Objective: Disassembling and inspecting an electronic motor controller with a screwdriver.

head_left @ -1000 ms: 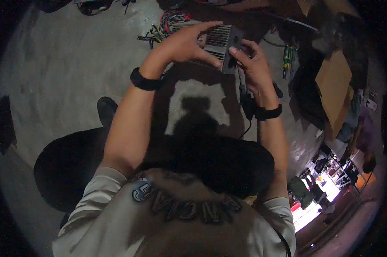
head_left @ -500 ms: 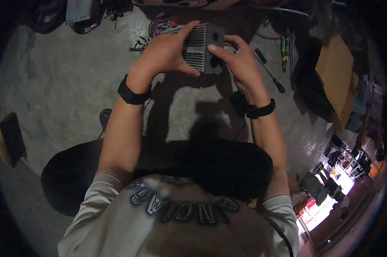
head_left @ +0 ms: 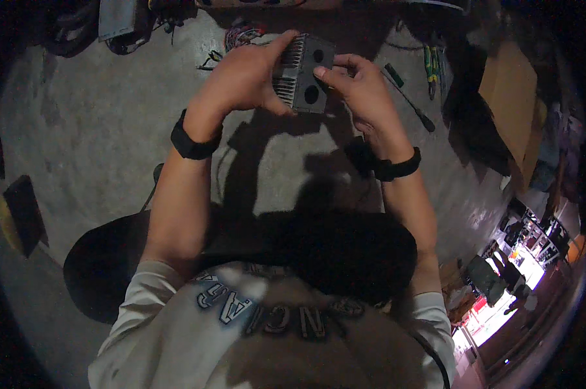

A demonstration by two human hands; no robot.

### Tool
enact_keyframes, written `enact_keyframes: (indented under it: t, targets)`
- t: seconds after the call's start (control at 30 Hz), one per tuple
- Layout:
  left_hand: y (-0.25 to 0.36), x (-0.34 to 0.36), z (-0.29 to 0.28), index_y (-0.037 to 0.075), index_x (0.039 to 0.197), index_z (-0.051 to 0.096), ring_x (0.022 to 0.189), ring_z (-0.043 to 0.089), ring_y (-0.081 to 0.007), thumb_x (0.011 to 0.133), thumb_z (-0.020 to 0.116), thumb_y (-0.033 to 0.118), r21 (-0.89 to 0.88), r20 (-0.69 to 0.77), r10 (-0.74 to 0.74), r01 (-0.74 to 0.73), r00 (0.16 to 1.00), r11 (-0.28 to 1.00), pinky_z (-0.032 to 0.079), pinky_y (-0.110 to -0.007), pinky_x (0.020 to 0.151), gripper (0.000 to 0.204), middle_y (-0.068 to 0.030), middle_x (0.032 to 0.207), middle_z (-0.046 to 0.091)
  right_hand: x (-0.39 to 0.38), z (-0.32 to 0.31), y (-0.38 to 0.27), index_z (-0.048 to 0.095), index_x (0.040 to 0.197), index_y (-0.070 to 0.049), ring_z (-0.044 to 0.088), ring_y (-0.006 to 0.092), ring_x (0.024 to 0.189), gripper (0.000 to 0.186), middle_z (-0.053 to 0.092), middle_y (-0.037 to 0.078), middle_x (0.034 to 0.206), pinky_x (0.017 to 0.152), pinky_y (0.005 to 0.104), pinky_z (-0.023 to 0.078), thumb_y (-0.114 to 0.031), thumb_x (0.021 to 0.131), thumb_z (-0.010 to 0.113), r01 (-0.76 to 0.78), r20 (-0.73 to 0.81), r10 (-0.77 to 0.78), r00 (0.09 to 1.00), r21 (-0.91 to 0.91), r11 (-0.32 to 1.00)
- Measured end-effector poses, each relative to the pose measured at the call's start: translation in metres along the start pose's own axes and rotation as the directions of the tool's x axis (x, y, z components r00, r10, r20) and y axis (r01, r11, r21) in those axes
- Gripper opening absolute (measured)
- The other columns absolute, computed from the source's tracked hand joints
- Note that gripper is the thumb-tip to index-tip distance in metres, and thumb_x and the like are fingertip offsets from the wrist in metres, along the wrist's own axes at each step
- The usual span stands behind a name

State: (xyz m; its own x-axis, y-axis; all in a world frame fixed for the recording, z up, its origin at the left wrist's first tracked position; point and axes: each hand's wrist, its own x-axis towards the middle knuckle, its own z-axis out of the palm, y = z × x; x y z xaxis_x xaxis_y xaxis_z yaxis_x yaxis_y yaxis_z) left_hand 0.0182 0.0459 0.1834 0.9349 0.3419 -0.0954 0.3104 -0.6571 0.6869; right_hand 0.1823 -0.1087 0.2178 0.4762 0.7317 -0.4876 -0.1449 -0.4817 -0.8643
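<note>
Above the concrete floor, both hands hold a grey finned metal box (head_left: 311,76), with a flat end plate showing two round dark holes. My left hand (head_left: 244,79) grips its finned left side, thumb at the near edge and a finger stretched along the far edge. On the right, my right hand (head_left: 369,94) pinches the end plate, its thumb resting between the holes and the other fingers behind. A bundle of coloured wires (head_left: 242,34) shows just beyond my left hand; whether it joins the box is hidden.
Right of my hands lie a screwdriver-like tool (head_left: 425,120) with a dark handle and pliers (head_left: 429,65) with green and yellow grips. Farther right stands a cardboard piece (head_left: 510,91). A dark block-shaped thing (head_left: 24,214) is at far left. Dark coils (head_left: 72,29) lie at the far left back.
The box has turned, so its end plate faces me more and both holes show fully. Both hands still hold it, shifted slightly left with it.
</note>
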Motion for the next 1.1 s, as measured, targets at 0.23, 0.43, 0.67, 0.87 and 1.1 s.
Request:
enact_keyframes:
  t: [0.23, 0.43, 0.67, 0.87, 1.1]
  targets:
    - [-0.013, 0.0, 0.0, 0.008, 0.154, 0.04, 0.106, 0.069, -0.0429, 0.048, 0.099, 0.036, -0.149, -0.041, 0.126, -0.131, 0.991, 0.98, 0.055, -0.045, 0.092, 0.124, -0.0235, 0.11, 0.072, -0.011, -0.007, -0.001, 0.061, 0.124, 0.009, 0.064, 0.0121, 0.085, 0.048, 0.069, 0.006, 0.097, 0.076, 0.0253, 0.05, -0.018, 0.089, 0.081, 0.022, -0.028, -0.025, 0.999, -0.082, 0.996]
    - [-0.002, 0.007, -0.006, 0.011, 0.157, 0.037, 0.12, 0.066, -0.0354, 0.048, 0.101, 0.031, -0.45, 0.09, 0.132, -0.078, 0.987, 0.89, 0.051, -0.04, 0.102, 0.128, -0.0203, 0.129, 0.068, -0.02, -0.011, -0.012, 0.065, 0.118, 0.008, 0.066, 0.014, 0.082, 0.035, 0.071, 0.009, 0.095, 0.072, 0.0282, 0.053, -0.014, 0.092, 0.074, -0.01, -0.028, 0.009, 1.0, -0.02, 1.0]
    - [-0.017, -0.001, -0.002, 0.012, 0.162, 0.03, 0.133, 0.057, -0.0331, 0.047, 0.104, 0.033, -0.399, 0.134, 0.039, 0.018, 0.99, 0.917, 0.044, -0.039, 0.112, 0.138, -0.0196, 0.142, 0.061, -0.014, -0.014, -0.013, 0.065, 0.118, 0.01, 0.067, 0.0144, 0.074, 0.037, 0.073, 0.01, 0.088, 0.064, 0.0295, 0.053, -0.015, 0.093, 0.074, 0.0, -0.015, 0.0, 1.0, -0.034, 0.999]
    - [-0.01, -0.007, -0.014, 0.014, 0.164, 0.026, 0.137, 0.054, -0.0337, 0.049, 0.104, 0.033, -0.428, 0.23, -0.065, 0.161, 0.971, 0.889, 0.041, -0.039, 0.115, 0.14, -0.0214, 0.147, 0.057, 0.006, -0.013, 0.003, 0.065, 0.112, 0.007, 0.067, 0.0163, 0.069, 0.037, 0.071, 0.012, 0.085, 0.06, 0.0313, 0.054, -0.018, 0.089, 0.08, 0.09, -0.016, -0.092, 0.996, -0.124, 0.988]
    - [-0.012, -0.011, -0.011, 0.012, 0.164, 0.025, 0.135, 0.054, -0.0319, 0.052, 0.103, 0.03, -0.564, 0.17, 0.018, 0.082, 0.985, 0.822, 0.043, -0.042, 0.114, 0.138, -0.0196, 0.144, 0.058, 0.023, -0.014, 0.017, 0.066, 0.105, 0.005, 0.068, 0.0169, 0.07, 0.039, 0.071, 0.012, 0.084, 0.061, 0.0319, 0.054, -0.021, 0.084, 0.086, 0.167, 0.006, -0.167, 0.986, -0.014, 0.986]
